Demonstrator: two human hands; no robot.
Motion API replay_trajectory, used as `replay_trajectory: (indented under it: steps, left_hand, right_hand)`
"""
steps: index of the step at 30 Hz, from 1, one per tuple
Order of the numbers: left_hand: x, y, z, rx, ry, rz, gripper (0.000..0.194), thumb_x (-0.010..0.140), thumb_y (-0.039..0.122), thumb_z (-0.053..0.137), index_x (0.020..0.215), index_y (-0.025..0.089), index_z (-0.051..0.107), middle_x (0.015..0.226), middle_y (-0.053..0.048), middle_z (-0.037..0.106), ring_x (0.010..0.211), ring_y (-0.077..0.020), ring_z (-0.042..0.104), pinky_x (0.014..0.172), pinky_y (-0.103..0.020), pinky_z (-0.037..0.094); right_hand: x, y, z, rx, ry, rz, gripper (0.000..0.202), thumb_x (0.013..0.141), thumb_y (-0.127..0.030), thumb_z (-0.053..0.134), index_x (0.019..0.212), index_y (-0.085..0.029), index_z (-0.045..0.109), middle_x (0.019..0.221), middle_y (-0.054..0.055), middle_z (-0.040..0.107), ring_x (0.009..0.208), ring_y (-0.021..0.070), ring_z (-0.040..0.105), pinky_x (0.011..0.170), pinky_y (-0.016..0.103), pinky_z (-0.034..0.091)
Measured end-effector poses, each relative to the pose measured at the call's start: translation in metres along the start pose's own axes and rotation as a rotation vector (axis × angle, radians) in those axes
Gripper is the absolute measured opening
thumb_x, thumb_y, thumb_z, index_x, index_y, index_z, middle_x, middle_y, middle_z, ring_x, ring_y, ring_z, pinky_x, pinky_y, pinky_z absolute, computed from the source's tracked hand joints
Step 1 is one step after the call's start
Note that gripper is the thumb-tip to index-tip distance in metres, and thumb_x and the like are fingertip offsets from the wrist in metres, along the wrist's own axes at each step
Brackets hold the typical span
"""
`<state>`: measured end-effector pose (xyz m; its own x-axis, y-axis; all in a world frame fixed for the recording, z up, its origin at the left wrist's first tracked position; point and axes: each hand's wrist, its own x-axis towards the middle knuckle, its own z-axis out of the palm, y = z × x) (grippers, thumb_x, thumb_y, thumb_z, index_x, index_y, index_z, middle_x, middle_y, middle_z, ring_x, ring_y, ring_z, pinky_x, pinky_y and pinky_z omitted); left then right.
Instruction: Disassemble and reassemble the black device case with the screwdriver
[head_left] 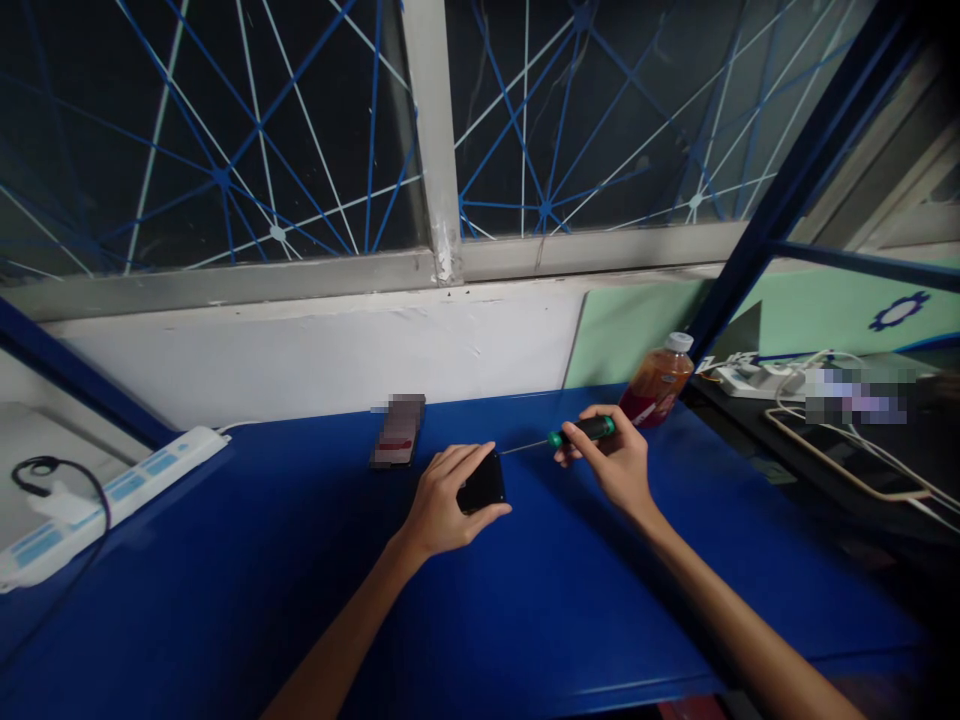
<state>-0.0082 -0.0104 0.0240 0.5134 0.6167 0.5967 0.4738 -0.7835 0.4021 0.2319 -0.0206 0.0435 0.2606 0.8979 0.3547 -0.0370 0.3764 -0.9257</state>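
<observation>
Flat, squarish black piece, plastic or metal, hard to tell, sits mid-way across a smooth, shiny blue table. Left hand has it between thumb and spread fingers; right hand pinches a round-handled green-and-black screwdriver, thin shaft at its far right corner.

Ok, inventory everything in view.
Rectangular object: 1, black, centre
Slim screwdriver: 1, green-black, centre right
Flat phone: 1, dark, rear
Capped plastic bottle: 1, orange, rear right
Long power strip: 1, white, left
Cables: several, black left, white right
Flat item: 1, gold-rimmed, right
Glossy table: 1, blue, foreground
Posts: 2, blue, either side
Patterned panes: 2+, dark, background
Board: 1+, green, right
Wall: 1, white, rear
Left hand: 1, around object
Right hand: 1, on screwdriver
</observation>
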Motion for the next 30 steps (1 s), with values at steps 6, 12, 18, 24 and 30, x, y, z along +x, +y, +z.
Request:
replay_trajectory:
  steps: [6,12,18,24,30]
  left_hand:
    - [0.0,0.0,0.001,0.0,0.004,-0.005,0.067,0.077,0.045,0.069,0.134,0.02,0.047,0.121,-0.014,0.061,0.111,-0.03,0.057,0.093,-0.051,0.047]
    - [0.0,0.0,0.0,0.004,0.008,-0.011,0.066,0.077,0.044,0.07,0.134,0.019,0.047,0.122,-0.014,0.061,0.111,-0.0294,0.057,0.095,-0.05,0.046]
    - [0.0,-0.001,0.001,-0.009,0.021,0.002,0.065,0.078,0.044,0.069,0.134,0.02,0.047,0.121,-0.014,0.061,0.109,-0.0301,0.058,0.093,-0.052,0.047]
    - [0.0,-0.001,0.0,-0.013,-0.002,-0.002,0.066,0.078,0.044,0.068,0.135,0.021,0.046,0.121,-0.014,0.06,0.109,-0.0303,0.057,0.091,-0.052,0.048]
    - [-0.001,-0.001,0.002,0.008,-0.092,-0.019,0.072,0.077,0.046,0.07,0.138,0.022,0.042,0.122,-0.013,0.06,0.11,-0.0299,0.056,0.091,-0.05,0.046]
  right_hand:
    - [0.001,0.0,-0.001,0.002,-0.005,0.001,0.035,0.075,-0.035,0.074,0.09,-0.023,0.045,0.059,-0.004,0.061,0.048,0.019,0.065,0.046,0.032,0.055]
    - [0.002,0.003,-0.001,-0.029,0.031,0.016,0.036,0.073,-0.037,0.075,0.089,-0.022,0.047,0.058,-0.004,0.062,0.044,0.0181,0.064,0.044,0.029,0.053]
    - [0.001,0.008,-0.001,-0.022,0.049,0.035,0.036,0.072,-0.04,0.075,0.087,-0.021,0.048,0.057,-0.004,0.063,0.044,0.0185,0.064,0.045,0.03,0.053]
    - [0.005,0.007,-0.007,-0.084,0.015,0.047,0.029,0.078,-0.045,0.068,0.082,-0.021,0.053,0.049,-0.006,0.054,0.036,0.0126,0.055,0.036,0.023,0.044]
    - [0.02,0.008,-0.03,-0.124,-0.243,0.246,0.032,0.075,-0.046,0.07,0.083,-0.018,0.058,0.055,-0.002,0.062,0.039,0.0117,0.053,0.035,0.022,0.039]
